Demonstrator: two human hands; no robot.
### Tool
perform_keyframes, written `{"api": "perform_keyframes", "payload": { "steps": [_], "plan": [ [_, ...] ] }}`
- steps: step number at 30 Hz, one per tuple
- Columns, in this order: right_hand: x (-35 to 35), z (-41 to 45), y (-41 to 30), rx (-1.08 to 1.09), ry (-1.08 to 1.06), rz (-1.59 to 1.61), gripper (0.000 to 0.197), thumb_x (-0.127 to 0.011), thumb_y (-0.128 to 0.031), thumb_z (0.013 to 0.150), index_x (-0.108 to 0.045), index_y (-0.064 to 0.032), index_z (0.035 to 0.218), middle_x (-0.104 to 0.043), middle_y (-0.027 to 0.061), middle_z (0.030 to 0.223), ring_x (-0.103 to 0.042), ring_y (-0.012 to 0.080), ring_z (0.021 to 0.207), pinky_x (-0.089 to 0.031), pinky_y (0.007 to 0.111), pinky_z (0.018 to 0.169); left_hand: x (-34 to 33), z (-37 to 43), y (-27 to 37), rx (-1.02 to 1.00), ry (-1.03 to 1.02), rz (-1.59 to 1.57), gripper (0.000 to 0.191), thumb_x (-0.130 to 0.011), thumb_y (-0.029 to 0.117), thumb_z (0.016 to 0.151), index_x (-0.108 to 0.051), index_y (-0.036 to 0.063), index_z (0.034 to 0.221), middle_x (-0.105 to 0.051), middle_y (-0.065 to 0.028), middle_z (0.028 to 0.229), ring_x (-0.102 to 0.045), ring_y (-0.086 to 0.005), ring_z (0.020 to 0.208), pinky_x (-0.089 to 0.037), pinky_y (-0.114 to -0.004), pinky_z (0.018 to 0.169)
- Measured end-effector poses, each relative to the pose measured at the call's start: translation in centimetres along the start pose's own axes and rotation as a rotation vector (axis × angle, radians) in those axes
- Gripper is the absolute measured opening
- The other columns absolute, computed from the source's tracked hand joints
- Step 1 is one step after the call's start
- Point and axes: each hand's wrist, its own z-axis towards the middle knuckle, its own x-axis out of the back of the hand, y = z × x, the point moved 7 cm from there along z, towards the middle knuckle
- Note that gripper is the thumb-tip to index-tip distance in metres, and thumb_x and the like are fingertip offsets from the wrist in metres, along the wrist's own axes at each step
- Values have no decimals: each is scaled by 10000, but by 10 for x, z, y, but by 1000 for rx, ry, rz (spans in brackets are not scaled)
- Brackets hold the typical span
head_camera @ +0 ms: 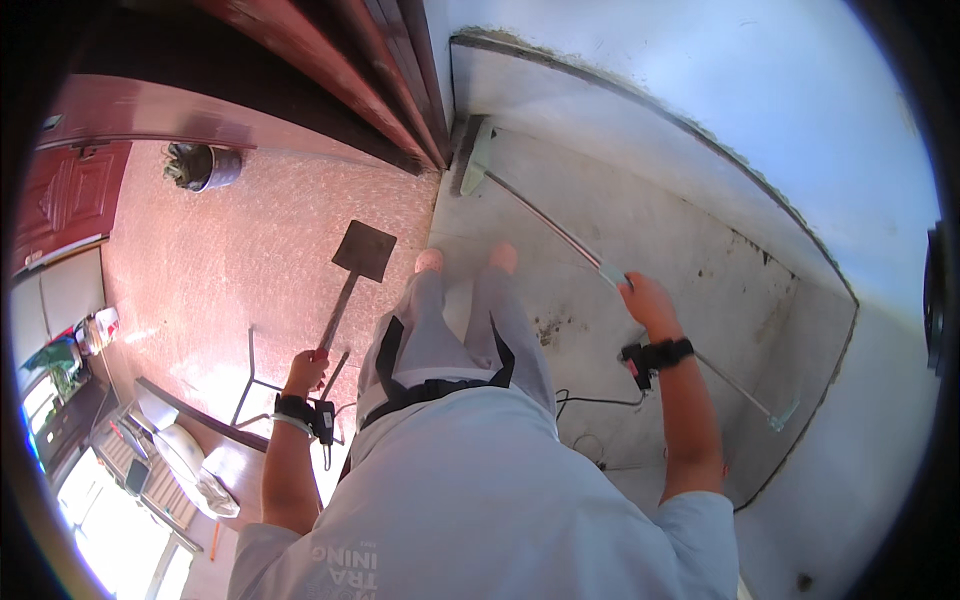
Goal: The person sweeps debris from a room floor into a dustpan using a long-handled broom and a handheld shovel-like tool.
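My left hand (307, 371) is closed around the handle of a flat, square-bladed metal shovel (364, 250), whose dark blade is held over the reddish floor ahead of my feet. In my right hand (651, 300) is the long handle of a broom (478, 161). Its pale green head with dark bristles rests on the grey floor by the door frame. The handle's far end sticks out behind my right wrist toward the wall. Both wrists wear black straps with small devices.
A bucket (223, 168) with a grey mop or cloth lies at the upper left. Dark red door frame (431, 90) stands ahead. A metal stand (252, 375) is beside my left hand. White wall (787, 97) borders the right. Dark stains (553, 328) mark the grey floor.
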Motion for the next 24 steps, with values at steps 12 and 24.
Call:
{"api": "perform_keyframes", "payload": {
  "steps": [12,24],
  "plan": [
    [112,89,-25,154,-195,-437,242,-522,-285,762,-589,-87,886,-592,124,853,-550,312,814,-433,398,709,-75,-78,-41,103,112,-190,277,-540,111,717,-533,9,975,-489,-41,535,-454,-127,367,-357,-255,315],
    [75,138,-75,251,-129,-394,244,-554,-248,720,-593,-34,831,-594,159,815,-565,322,771,-446,399,683,-112,-71,-51,134,32,-316,220,-525,80,725,-511,0,930,-457,-32,506,-418,-124,349,-326,-252,314]
  ]
}}
